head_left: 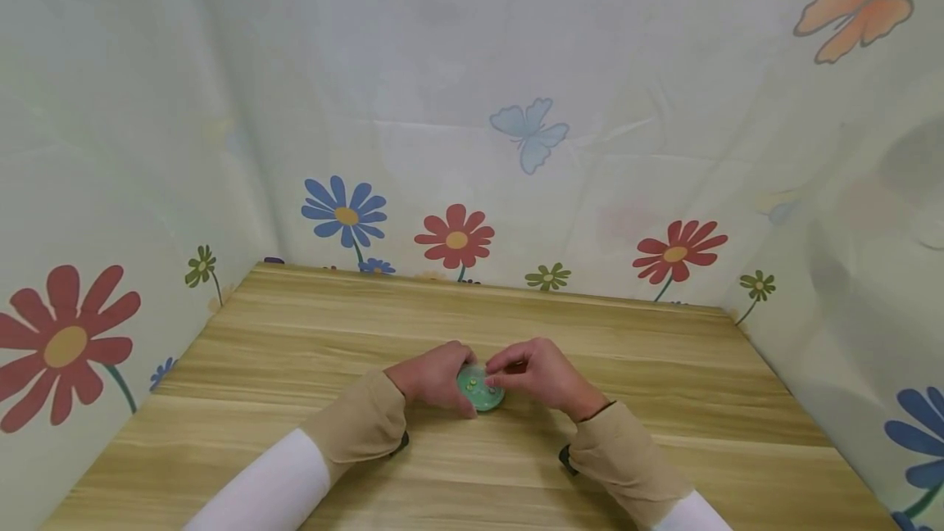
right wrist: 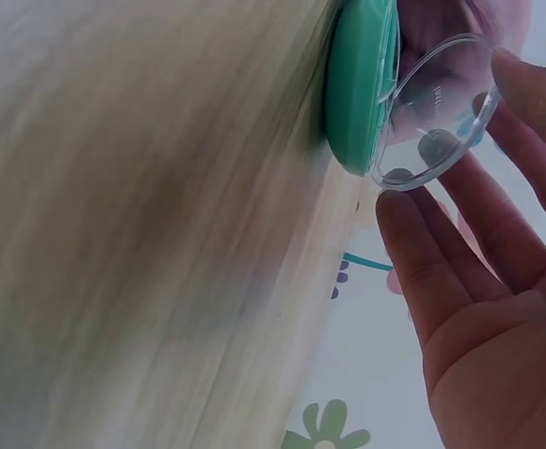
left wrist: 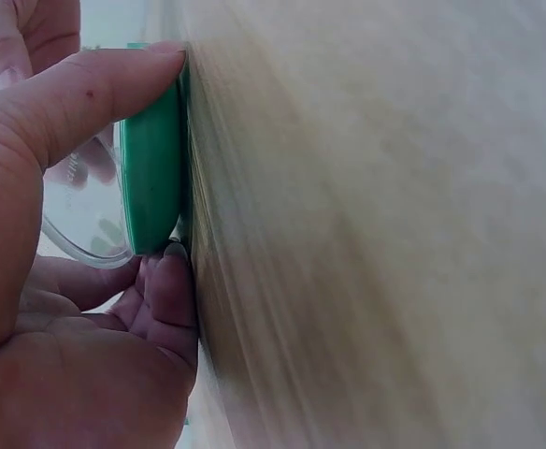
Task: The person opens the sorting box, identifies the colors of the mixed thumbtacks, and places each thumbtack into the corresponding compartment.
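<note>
A small round green case (head_left: 472, 400) with a clear lid lies on the wooden table between the hands. My left hand (head_left: 438, 377) holds its green base (left wrist: 153, 182), the thumb at one side and the fingers at the other. The see-through lid (right wrist: 438, 103) is tilted up from the base. My right hand (head_left: 544, 374) pinches the lid's raised rim, thumb on one side and fingers on the other. In the head view, small yellowish spots show on the case; what they are is too small to make out.
The wooden table (head_left: 310, 326) runs back to a pale wall sheet (head_left: 442, 39) printed with flowers and butterflies, with similar sheets at both sides. Dark straps or mounts (head_left: 568, 460) sit at the wrists, below the beige cuffs.
</note>
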